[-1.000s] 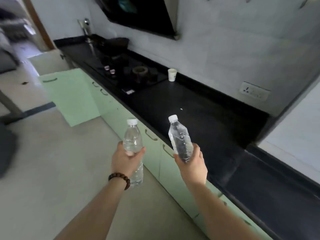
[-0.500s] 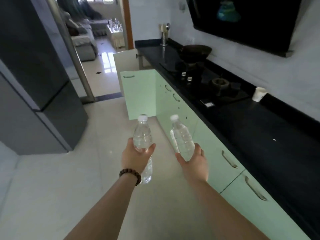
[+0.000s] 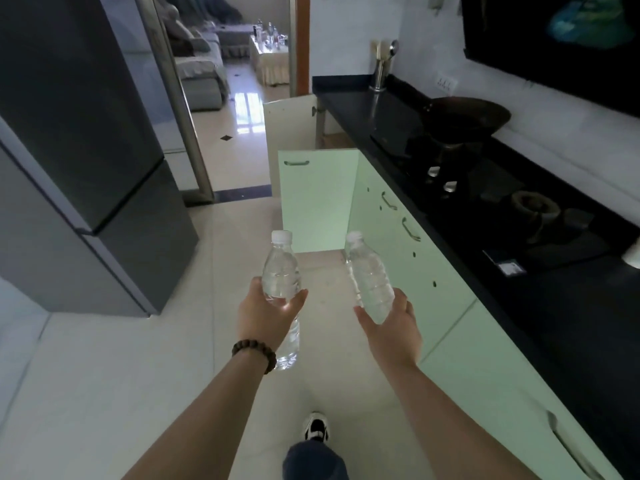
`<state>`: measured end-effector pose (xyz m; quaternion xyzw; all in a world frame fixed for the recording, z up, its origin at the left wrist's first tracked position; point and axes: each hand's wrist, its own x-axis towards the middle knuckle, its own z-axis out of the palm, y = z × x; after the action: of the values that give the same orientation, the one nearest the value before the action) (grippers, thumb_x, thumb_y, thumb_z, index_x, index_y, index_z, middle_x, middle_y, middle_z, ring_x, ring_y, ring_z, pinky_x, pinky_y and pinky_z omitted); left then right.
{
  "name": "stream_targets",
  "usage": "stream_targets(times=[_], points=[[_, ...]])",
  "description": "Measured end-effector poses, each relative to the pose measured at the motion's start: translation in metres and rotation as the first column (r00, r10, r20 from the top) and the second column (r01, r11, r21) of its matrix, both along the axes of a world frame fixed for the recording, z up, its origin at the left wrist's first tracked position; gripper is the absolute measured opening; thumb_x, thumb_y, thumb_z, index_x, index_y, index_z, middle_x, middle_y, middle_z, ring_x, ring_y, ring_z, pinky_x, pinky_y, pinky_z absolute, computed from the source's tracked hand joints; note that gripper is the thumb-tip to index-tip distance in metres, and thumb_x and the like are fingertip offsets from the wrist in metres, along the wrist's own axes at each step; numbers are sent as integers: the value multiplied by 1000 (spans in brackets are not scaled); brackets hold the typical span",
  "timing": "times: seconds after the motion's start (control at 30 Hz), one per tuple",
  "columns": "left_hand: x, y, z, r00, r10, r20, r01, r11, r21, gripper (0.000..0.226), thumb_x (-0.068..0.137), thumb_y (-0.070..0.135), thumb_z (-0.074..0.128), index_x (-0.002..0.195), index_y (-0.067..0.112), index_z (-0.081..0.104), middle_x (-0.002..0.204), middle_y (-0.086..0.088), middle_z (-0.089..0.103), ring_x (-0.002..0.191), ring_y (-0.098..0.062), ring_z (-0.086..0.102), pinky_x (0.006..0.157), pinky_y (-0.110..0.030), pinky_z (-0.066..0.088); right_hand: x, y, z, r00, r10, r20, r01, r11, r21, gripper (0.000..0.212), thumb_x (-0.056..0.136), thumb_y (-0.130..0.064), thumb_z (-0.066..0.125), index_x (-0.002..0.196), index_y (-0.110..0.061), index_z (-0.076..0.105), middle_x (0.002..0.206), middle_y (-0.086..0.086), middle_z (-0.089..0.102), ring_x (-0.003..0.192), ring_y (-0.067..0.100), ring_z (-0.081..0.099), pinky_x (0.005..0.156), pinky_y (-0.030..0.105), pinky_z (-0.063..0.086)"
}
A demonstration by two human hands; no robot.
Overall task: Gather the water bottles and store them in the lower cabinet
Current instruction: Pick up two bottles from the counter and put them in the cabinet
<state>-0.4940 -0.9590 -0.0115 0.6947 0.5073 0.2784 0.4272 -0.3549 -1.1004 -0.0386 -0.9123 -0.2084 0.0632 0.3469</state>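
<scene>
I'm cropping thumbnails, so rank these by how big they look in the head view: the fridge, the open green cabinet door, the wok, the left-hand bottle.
1. Fridge
2. Open green cabinet door
3. Wok and left-hand bottle: similar; the bottle is much nearer, so unranked.

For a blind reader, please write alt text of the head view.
A left hand and right hand each hold a clear water bottle, facing an open green cabinet door under a black counter.

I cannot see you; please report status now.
Left hand grips clear plastic water bottle; right hand grips another. Green cabinet door open ahead.
</scene>
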Motion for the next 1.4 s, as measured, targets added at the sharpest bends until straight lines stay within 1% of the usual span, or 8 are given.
stream_targets(times=[0.3,0.47,0.73,0.93,1.0,1.17,1.27,1.4], points=[[107,177,9,996,68,-52,-68,998,4,47,72,43,81,96,14,54,71,7,61,66,-3,56,54,-23,40,114,187,5,996,84,0,-84,996,1,79,79,-55,65,139,-15,33,129,5,53,110,26,57,78,33,46],[141,256,7,994,93,-58,-94,996,-9,48,70,44,81,95,14,54,70,9,61,65,-1,56,53,-19,38,148,274,9,992,128,11,-128,992,8,73,78,-53,68,132,-14,38,121,4,56,100,24,58,70,29,43],[174,409,-25,994,77,-73,-81,995,-51,52,69,49,79,100,15,54,77,9,63,70,-3,58,55,-22,42,180,427,-21,994,104,-47,-105,994,-33,71,77,-51,69,131,-16,39,122,6,57,102,27,59,76,34,48],[201,580,-42,993,-25,-116,17,997,-69,58,66,54,79,105,18,55,85,4,68,81,-16,66,76,-36,55,191,587,-43,994,30,-105,-33,999,-22,70,77,-48,71,131,-16,39,126,6,56,108,27,56,79,34,44],[212,635,-39,984,-76,-164,69,996,-48,57,66,55,79,106,21,56,82,7,65,78,-14,64,73,-32,53,194,640,-42,990,-3,-140,-1,1000,-30,69,78,-50,69,131,-18,38,127,3,54,108,25,56,79,33,43],[253,748,-27,971,-147,-188,145,989,-27,45,69,51,79,95,27,51,74,14,59,67,-4,57,57,-23,43,214,749,-40,987,-64,-149,59,998,-38,81,78,-60,64,139,-20,30,135,2,49,117,22,53,92,40,50],[286,800,-33,969,-181,-167,177,983,-40,46,64,55,79,93,26,58,73,9,65,69,-10,65,65,-33,55,238,792,-39,984,-104,-142,97,994,-53,83,78,-62,63,141,-21,29,137,3,48,119,23,52,92,40,48],[343,855,-42,952,-262,-157,259,965,-37,44,67,48,82,93,25,55,76,9,64,71,-14,65,72,-39,57,290,841,-48,976,-189,-111,182,981,-65,82,75,-62,65,138,-23,30,132,3,50,111,23,55,86,39,50]])
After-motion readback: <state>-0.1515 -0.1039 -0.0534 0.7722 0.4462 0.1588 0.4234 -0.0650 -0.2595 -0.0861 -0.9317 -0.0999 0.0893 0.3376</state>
